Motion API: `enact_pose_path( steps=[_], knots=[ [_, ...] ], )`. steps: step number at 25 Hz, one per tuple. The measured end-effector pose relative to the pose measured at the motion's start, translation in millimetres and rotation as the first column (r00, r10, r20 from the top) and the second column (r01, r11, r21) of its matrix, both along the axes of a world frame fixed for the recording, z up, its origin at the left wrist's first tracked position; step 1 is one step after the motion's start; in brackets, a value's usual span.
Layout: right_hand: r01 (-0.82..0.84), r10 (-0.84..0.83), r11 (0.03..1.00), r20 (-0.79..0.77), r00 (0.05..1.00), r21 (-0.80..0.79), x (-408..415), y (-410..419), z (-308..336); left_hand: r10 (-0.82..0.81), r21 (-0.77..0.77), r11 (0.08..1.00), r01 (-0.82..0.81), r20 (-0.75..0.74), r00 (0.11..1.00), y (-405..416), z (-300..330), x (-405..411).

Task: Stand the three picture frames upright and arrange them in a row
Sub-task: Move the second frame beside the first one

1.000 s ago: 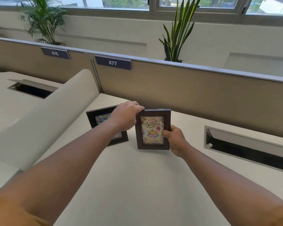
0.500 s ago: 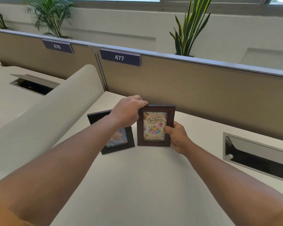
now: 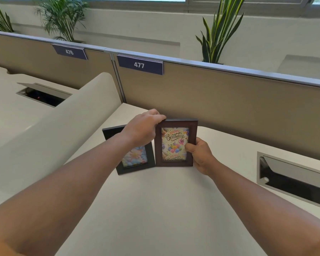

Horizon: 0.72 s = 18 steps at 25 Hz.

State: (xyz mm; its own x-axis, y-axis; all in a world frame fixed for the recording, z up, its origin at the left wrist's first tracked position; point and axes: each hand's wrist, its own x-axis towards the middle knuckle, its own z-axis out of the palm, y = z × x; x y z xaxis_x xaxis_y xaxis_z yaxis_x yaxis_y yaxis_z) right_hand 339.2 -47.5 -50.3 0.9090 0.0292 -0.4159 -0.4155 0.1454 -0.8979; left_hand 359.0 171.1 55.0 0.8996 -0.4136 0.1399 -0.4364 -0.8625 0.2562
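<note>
Two frames are in sight on the pale counter [image 3: 170,209], both near the middle of the picture and close under the tan partition [image 3: 229,106]; of the third frame the task calls for, I can see nothing from here.

Starting at the left, the black frame [image 3: 137,163] with its flower print stands tilted back a little, turned slightly toward the left, its upper part hidden behind the person's left wrist. It looks to be resting on its own, so I take it as already set up as the first in the row.

Next comes the left hand [image 3: 143,129], reaching over the black frame to the top left corner of the brown frame [image 3: 175,143]. Its fingers are curled together over that top edge, pinching the corner, which I judge is there to keep the frame from tipping while its foot is being settled.

The brown frame, with the birthday card and balloons, stands upright, its left edge touching or all but touching the black frame's right edge. That closeness reads as deliberate: the pair is being lined up side by side.

On the right, the right hand [image 3: 199,154] grips the frame's right edge low down, thumb on the front and the other fingers wrapped out of sight behind, probably steering the base or the prop at the back.

Farther right, an open cable hatch [image 3: 294,180] lies sunk in the counter, well apart from the frames.
</note>
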Motion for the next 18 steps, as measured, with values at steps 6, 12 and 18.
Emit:
enact_pose_path(
  steps=[6,12,18],
  knots=[
    [0.005,-0.004,1.000,0.009,1.000,-0.028,-4.5,2.4,7.5,0.002,-0.001,1.000,-0.002,0.001,1.000,1.3,-3.0,0.3],
    [0.019,-0.002,0.980,0.084,0.996,-0.197,-31.0,-14.6,23.9,-0.005,0.082,0.997,-0.007,0.144,0.990,-8.8,-1.5,-17.7],
    [-0.002,0.189,0.693,0.179,0.965,-0.721,-108.3,-42.8,83.1,-0.050,0.115,0.993,0.024,0.230,0.972,-59.0,23.4,-84.6]
  ],
)
